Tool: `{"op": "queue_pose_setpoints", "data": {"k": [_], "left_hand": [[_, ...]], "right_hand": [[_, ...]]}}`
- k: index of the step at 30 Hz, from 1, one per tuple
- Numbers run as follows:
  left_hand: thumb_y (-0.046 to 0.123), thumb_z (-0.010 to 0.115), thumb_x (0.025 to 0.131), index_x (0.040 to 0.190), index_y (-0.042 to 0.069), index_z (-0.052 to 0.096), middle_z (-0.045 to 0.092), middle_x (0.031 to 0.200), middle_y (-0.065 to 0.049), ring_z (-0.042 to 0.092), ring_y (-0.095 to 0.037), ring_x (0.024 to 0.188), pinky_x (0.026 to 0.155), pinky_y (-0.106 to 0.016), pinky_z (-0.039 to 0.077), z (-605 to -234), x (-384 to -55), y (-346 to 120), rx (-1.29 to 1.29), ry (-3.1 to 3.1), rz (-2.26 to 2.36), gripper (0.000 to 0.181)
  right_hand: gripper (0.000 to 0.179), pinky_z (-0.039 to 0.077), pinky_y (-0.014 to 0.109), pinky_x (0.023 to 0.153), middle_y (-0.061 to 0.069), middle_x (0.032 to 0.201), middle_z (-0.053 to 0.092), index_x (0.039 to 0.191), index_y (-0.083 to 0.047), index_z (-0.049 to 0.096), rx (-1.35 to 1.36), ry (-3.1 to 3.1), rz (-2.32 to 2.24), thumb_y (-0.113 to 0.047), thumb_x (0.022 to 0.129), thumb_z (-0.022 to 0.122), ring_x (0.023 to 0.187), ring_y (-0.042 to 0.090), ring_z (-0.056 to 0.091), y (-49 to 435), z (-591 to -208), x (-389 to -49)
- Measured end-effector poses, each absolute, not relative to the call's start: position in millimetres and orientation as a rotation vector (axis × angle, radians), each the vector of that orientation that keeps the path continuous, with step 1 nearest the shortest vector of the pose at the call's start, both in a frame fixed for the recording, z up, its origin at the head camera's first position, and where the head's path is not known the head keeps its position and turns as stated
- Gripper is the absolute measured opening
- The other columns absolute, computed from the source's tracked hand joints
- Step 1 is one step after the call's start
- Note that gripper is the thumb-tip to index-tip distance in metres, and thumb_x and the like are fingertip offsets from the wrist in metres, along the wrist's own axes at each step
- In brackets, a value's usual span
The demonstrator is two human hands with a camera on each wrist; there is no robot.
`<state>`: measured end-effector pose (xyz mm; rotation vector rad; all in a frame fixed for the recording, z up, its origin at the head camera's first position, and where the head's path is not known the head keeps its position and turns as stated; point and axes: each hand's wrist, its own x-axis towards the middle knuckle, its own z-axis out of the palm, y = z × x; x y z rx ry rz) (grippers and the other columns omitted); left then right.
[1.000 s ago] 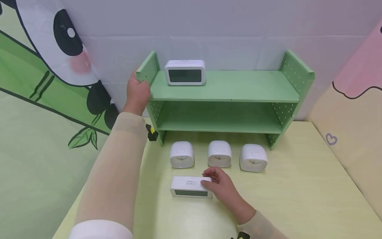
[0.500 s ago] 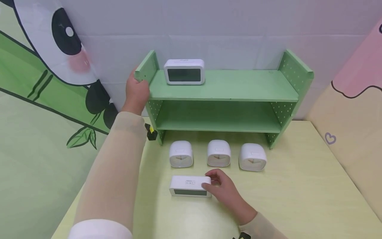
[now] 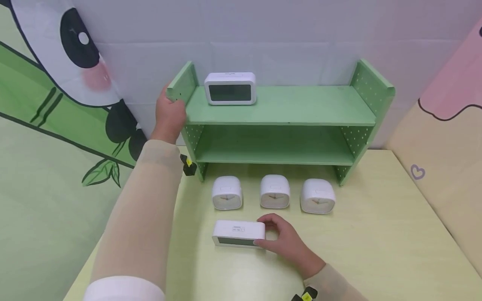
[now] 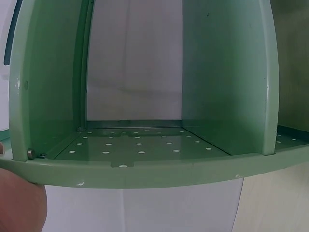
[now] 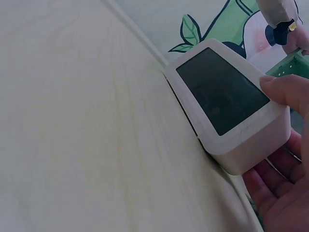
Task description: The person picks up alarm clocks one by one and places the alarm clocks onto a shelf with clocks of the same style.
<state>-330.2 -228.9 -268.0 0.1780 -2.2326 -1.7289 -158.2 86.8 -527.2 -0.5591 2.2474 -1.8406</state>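
My left hand [image 3: 169, 118] grips the upper left side panel of a green two-tier shelf [image 3: 308, 104]; in the left wrist view only part of that hand [image 4: 21, 203] shows at the edge. A white digital clock [image 3: 238, 228] with a dark blank screen lies on the table in front of the shelf. At its right end my right hand [image 3: 286, 242] holds it, thumb on the front face and fingers behind. The right wrist view shows the thumb [image 5: 282, 89] at the screen's edge of this clock [image 5: 222, 92], its fingers partly hidden beneath.
A second digital clock [image 3: 229, 90] stands at the left of the shelf's top board. Between the shelf and the held clock, three rounded white analog clocks [image 3: 275, 191] stand in a row on the pale table [image 3: 384, 234]. A cartoon-printed cloth wall [image 3: 271, 25] rises behind the shelf.
My right thumb has slid from the clock's top edge down onto its front face. The left hand keeps its grip on the shelf; the view has shifted slightly.
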Motion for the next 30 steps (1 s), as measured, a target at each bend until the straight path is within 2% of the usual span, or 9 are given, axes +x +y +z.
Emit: {"op": "queue_pose_setpoints", "data": {"k": [10, 21, 30], "left_hand": [[0.004, 0.037, 0.101, 0.160, 0.037, 0.033, 0.048, 0.151, -0.003, 0.047, -0.023, 0.131, 0.113, -0.043, 0.037, -270.0, -332.8, -229.0, 0.188, -2.247, -1.718, 0.069], [0.001, 0.036, 0.099, 0.161, 0.041, 0.031, 0.044, 0.155, 0.002, 0.043, -0.021, 0.137, 0.115, -0.043, 0.035, -261.8, -334.4, -226.3, 0.184, -2.196, -1.795, 0.073], [0.004, 0.037, 0.101, 0.160, 0.041, 0.032, 0.045, 0.155, 0.000, 0.045, -0.022, 0.135, 0.115, -0.043, 0.035, -266.8, -333.4, -229.1, 0.190, -2.219, -1.778, 0.070]], "right_hand": [[0.051, 0.051, 0.037, 0.098, 0.005, 0.121, 0.068, 0.124, -0.009, 0.065, -0.587, 2.203, -1.835, -0.016, 0.081, 0.090, 0.111, 0.023, 0.067, 90.1, -536.5, -159.4], [0.056, 0.050, 0.038, 0.102, 0.004, 0.123, 0.069, 0.128, -0.010, 0.064, -0.659, 2.241, -1.793, -0.011, 0.079, 0.091, 0.115, 0.021, 0.067, 91.5, -539.0, -166.8], [0.052, 0.049, 0.037, 0.104, 0.006, 0.126, 0.069, 0.129, -0.009, 0.063, -0.689, 2.245, -1.809, -0.011, 0.083, 0.087, 0.119, 0.023, 0.065, 91.4, -538.2, -162.4]]}}
